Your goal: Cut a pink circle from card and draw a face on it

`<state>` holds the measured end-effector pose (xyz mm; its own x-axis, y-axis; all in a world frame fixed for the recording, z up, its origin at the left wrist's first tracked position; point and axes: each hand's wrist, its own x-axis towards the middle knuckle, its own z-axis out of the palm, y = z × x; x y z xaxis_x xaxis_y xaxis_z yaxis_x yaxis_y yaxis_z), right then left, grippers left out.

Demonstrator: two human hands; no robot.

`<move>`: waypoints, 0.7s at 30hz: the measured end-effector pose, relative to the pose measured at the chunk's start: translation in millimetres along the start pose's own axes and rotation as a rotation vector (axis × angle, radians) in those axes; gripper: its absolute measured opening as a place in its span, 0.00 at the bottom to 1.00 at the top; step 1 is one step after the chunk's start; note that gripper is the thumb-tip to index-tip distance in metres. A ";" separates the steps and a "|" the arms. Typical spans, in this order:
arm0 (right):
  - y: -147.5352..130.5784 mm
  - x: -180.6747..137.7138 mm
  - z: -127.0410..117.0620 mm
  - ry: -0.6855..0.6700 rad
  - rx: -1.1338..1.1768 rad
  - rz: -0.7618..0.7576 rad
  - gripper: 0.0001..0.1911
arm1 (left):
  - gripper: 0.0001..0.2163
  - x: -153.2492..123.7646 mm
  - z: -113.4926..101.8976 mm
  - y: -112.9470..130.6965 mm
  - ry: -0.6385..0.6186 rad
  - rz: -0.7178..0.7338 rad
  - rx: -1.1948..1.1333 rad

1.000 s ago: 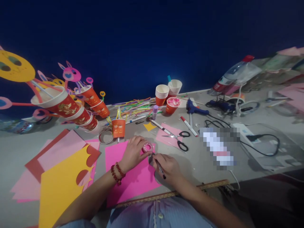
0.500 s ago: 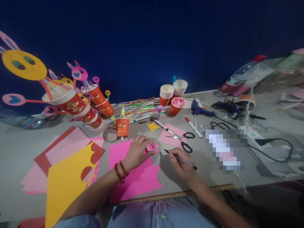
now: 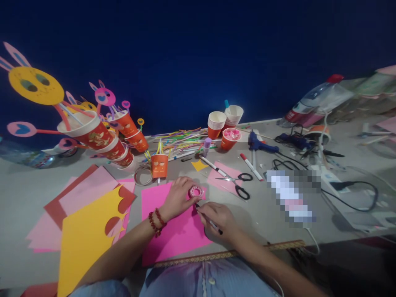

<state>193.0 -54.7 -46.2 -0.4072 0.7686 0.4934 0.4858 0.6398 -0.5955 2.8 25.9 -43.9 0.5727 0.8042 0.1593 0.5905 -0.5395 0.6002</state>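
On a bright pink sheet of paper (image 3: 173,231), my left hand (image 3: 177,200) lies palm down, with thumb and fingers closed around a small pink ring (image 3: 196,192) that looks like a roll of tape. The ring rests at the upper right part of the sheet. A dark pen (image 3: 213,225) is pinched in my right hand (image 3: 218,218), its tip down at the ring's lower edge. My right hand covers the cut right side of the pink sheet. Scissors (image 3: 238,181) with black handles lie just beyond, on a pale pink paper (image 3: 216,175).
Yellow paper (image 3: 83,235) and other coloured sheets are stacked at left. Decorated paper cups (image 3: 83,132) stand behind them. Straws (image 3: 182,138), markers (image 3: 252,167), white-rimmed cups (image 3: 216,123), and a blue glue gun (image 3: 262,144) with its cable lie farther back. A plastic bottle (image 3: 312,101) leans at right.
My right hand has moved left with the pen, bringing its tip from the bare table to the pink ring. My left hand stays on the ring.
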 end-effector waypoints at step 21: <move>0.2 -9.3 -18.5 -0.125 -0.047 0.088 0.11 | 0.15 2.0 -2.1 0.2 -0.025 -0.006 0.000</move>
<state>211.2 -61.6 -39.2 -0.4530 0.8173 0.3562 0.5587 0.5716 -0.6009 2.9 28.0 -41.9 0.5833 0.8007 0.1363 0.5940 -0.5350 0.6008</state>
